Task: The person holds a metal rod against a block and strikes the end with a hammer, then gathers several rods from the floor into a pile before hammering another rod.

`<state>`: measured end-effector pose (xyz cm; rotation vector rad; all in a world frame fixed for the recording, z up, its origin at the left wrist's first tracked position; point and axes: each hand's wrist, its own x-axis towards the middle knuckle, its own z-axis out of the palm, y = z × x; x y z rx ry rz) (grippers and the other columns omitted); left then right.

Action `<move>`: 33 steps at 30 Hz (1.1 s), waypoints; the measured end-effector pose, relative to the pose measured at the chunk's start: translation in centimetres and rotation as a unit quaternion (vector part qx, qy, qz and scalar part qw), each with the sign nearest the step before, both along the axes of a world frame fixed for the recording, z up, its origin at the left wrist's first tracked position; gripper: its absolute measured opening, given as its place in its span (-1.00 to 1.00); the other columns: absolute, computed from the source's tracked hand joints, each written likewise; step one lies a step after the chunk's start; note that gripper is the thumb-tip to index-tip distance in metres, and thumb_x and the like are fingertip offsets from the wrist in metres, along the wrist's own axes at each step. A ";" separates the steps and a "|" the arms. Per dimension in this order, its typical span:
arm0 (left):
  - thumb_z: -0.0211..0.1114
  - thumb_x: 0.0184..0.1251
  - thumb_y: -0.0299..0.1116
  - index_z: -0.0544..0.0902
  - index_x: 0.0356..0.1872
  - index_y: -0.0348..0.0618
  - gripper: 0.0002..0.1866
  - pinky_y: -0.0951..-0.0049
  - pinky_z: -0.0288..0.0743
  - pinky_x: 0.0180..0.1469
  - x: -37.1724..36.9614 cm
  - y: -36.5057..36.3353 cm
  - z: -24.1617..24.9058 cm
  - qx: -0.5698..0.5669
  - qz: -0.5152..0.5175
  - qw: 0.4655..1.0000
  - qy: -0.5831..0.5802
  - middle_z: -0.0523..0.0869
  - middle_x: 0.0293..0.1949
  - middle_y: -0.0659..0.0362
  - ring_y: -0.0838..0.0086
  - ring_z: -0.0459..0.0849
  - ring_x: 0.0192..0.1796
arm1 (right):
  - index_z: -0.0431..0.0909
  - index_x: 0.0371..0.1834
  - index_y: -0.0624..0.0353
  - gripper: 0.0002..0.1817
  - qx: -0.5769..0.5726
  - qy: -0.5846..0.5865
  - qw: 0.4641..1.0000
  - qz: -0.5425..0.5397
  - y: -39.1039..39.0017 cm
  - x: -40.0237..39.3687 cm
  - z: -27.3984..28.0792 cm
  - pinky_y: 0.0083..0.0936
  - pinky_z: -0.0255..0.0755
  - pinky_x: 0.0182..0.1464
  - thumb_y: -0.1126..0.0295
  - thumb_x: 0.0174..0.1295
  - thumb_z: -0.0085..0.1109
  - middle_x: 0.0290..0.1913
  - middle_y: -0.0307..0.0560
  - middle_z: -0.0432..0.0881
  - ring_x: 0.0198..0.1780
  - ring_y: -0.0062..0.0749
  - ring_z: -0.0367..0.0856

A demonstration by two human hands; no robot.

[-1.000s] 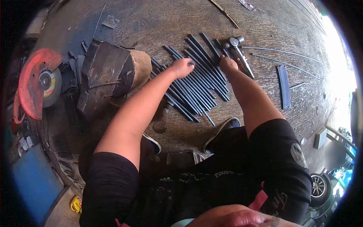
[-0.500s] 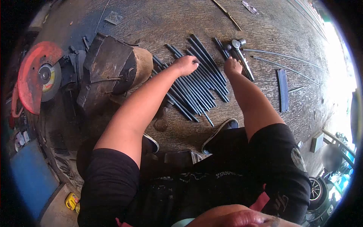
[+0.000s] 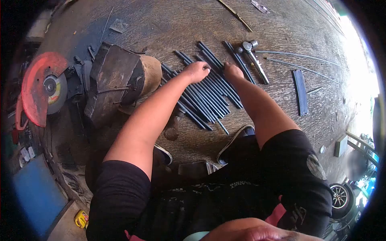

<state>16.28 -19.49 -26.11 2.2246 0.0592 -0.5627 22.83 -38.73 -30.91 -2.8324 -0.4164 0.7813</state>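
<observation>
Dark metal rods [image 3: 209,94] lie side by side, slanting, on the worn ground between my feet and the hammer. Over the upper middle of the rods is my left hand [image 3: 197,72], its fingers curled; whether a rod is in them is hidden. My right hand [image 3: 233,71] is closed at the right edge of the same rods, and what it pinches is too small to tell. A pair of separate rods [image 3: 240,62] lies just right of it, beside the hammer [image 3: 255,62].
A red cut-off saw [image 3: 38,88] stands at the left, beside a rusty metal block [image 3: 116,78]. Long thin rods [image 3: 301,68] and a flat bundle of rods [image 3: 300,92] lie at the right. A yellow tape measure [image 3: 81,219] is at lower left.
My right hand has moved left, from the separate rods beside the hammer to the right edge of the main group. My left hand has stayed nearly in place. The view has shifted slightly.
</observation>
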 end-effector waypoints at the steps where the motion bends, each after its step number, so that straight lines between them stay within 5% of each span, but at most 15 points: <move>1: 0.14 0.28 -0.25 0.61 -0.03 -0.20 -0.67 0.32 0.51 0.00 0.1 0.0 -0.1 -0.002 -0.001 1.000 0.001 0.73 -0.19 0.03 0.29 0.70 -0.10 | 0.49 0.05 0.19 -0.56 -0.002 0.001 1.000 -0.001 -0.1 0.1 -0.5 -0.16 0.44 0.14 0.22 0.45 -0.41 0.05 0.14 0.60 0.14 0.03 0.55; 8: 0.15 0.31 -0.26 0.59 -0.01 -0.20 -0.69 0.33 0.51 -0.05 0.0 -0.3 0.2 0.001 -0.008 1.000 0.006 0.74 -0.21 0.06 0.34 0.70 -0.16 | 0.53 0.03 0.18 -0.66 -0.088 0.006 0.995 -0.040 -1.5 -0.6 -0.5 -0.25 0.52 0.07 0.36 0.39 -0.24 0.03 0.08 0.63 0.07 -0.08 0.62; 23: 0.14 0.34 -0.23 0.59 0.00 -0.21 -0.67 0.31 0.51 -0.05 0.4 -0.7 -0.1 0.030 -0.034 0.998 -0.034 0.74 -0.21 0.10 0.35 0.70 -0.14 | 0.49 -0.02 0.18 -0.66 -0.090 -0.073 0.990 -0.076 -4.1 0.7 -1.2 -0.12 0.53 -0.01 0.28 0.41 -0.30 -0.02 0.14 0.61 -0.03 0.03 0.64; 26: 0.14 0.34 -0.24 0.59 -0.01 -0.21 -0.68 0.33 0.51 -0.06 0.6 -0.2 -0.7 0.004 -0.018 1.000 -0.007 0.73 -0.22 0.10 0.36 0.70 -0.16 | 0.47 -0.02 0.18 -0.69 -0.037 -0.028 0.999 -0.016 -1.7 -0.4 -0.4 -0.10 0.50 0.03 0.26 0.38 -0.22 -0.01 0.16 0.60 -0.01 0.07 0.61; 28: 0.13 0.35 -0.24 0.59 -0.02 -0.21 -0.69 0.34 0.51 -0.07 0.8 0.0 -1.1 0.005 -0.014 1.000 -0.023 0.73 -0.24 0.12 0.38 0.69 -0.20 | 0.43 0.04 0.16 -0.62 -0.009 0.008 0.995 0.094 -0.2 -1.6 0.2 -0.19 0.46 0.12 0.16 0.28 0.06 0.13 0.13 0.52 0.14 -0.02 0.54; 33: 0.12 0.36 -0.23 0.59 -0.03 -0.23 -0.69 0.35 0.52 -0.10 0.6 0.6 -0.6 0.026 -0.008 0.999 -0.017 0.73 -0.27 0.13 0.40 0.69 -0.24 | 0.37 0.11 0.14 -0.50 0.004 0.033 0.997 0.075 0.2 -2.1 1.2 -0.20 0.43 0.16 0.09 0.20 0.19 0.11 0.11 0.53 0.16 -0.01 0.52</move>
